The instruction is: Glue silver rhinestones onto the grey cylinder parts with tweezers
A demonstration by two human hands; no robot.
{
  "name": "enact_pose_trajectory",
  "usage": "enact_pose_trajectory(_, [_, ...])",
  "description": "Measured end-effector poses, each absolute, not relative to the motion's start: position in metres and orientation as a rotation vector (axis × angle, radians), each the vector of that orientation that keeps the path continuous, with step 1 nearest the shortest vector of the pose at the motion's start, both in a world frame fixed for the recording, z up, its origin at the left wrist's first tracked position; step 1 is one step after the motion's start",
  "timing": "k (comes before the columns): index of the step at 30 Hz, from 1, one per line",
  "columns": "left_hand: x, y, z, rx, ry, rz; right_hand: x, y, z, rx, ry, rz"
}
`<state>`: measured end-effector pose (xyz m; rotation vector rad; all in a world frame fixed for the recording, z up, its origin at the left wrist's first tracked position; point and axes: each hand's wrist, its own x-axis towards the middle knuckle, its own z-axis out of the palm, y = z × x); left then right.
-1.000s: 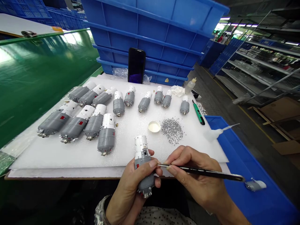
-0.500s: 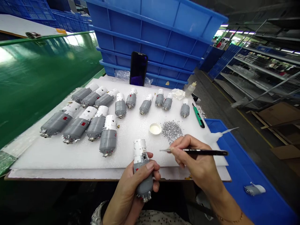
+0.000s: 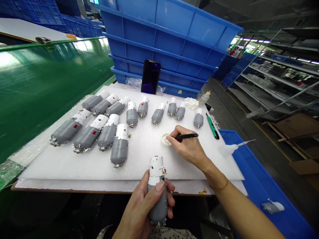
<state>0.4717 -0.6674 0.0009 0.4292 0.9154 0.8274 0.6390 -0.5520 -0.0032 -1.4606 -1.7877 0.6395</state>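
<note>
My left hand (image 3: 152,202) is closed around a grey-and-white spacecraft model (image 3: 156,166), its white end pointing away from me, near the front edge of the foam sheet. My right hand (image 3: 186,146) pinches a slim black pen-like tool (image 3: 186,136); its tip is hidden by my fingers at a small round dish (image 3: 164,140) of pale cream-coloured stuff. Under and behind my right hand, the heap of tiny silver parts is covered from sight. Several more spacecraft models (image 3: 119,149) lie to the left, and smaller-looking ones (image 3: 158,114) stand along the back.
White foam sheet (image 3: 139,156) covers the table. Stacked blue crates (image 3: 169,43) rise behind it, a phone (image 3: 151,77) leaning on them. At the right are a green cutter (image 3: 212,126), a dropper bottle (image 3: 203,99), a white nozzle bottle (image 3: 229,149) and a blue bin (image 3: 256,179) holding another model.
My right hand has moved left and away from me, bringing the tool from above the foam to the dish. The model in my left hand has shifted slightly toward me and right.
</note>
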Motion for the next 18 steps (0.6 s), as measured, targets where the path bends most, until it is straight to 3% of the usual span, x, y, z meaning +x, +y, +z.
enact_pose_trajectory(10, [0.470,-0.668,-0.003,0.347,0.856,0.903,0.639,-0.557,0.008,-1.438,-1.759,0.649])
enact_pose_trajectory(18, [0.470,-0.671,-0.002,0.229,0.789,0.967,0.644,-0.619,0.031,-1.199,-1.485,0.789])
